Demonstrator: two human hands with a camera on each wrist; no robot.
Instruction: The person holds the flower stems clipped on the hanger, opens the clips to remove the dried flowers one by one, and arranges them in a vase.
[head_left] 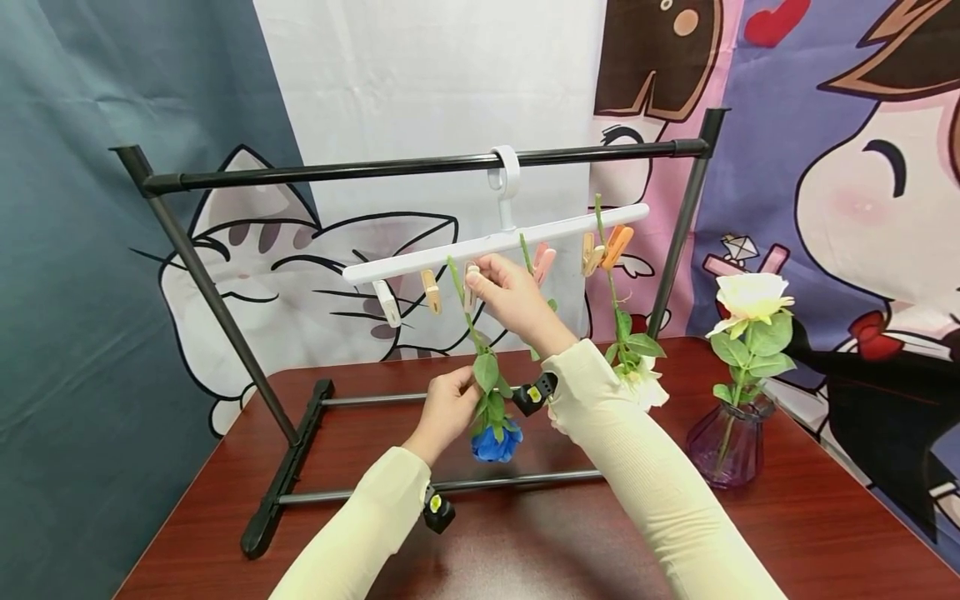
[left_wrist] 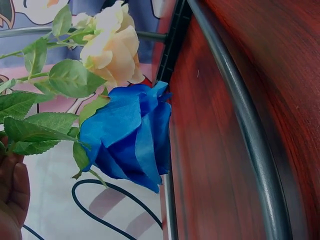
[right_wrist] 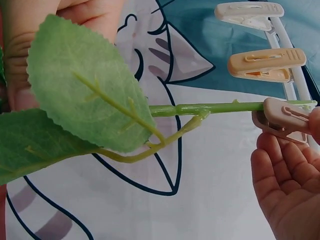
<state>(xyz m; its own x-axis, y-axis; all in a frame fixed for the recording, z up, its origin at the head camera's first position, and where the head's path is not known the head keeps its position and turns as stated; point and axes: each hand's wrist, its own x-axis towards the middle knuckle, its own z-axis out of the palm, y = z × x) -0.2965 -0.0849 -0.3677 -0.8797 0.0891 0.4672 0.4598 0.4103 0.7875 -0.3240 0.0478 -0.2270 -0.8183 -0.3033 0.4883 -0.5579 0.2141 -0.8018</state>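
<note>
Cartoon-printed cloth behind; dark red counter point(head_left: 375, 442) carries a black rack point(head_left: 322, 173). Left to right: white clip point(head_left: 387, 303), tan clip point(head_left: 431, 292) on the white hanger point(head_left: 495, 244). Left hand point(head_left: 447, 408): fingers close together, pinching the blue rose point(head_left: 497, 442) by its stem, bloom downward; fingertips hidden by leaves. Right hand point(head_left: 517, 304): fingers pinch the beige clip point(right_wrist: 285, 115) at the stem's upper end. Pink clip point(head_left: 544, 265) beyond; its flower mostly blocked by the right arm. Inverted pale rose point(head_left: 641, 383) partly behind sleeve; purple vase point(head_left: 726, 450) far right
</note>
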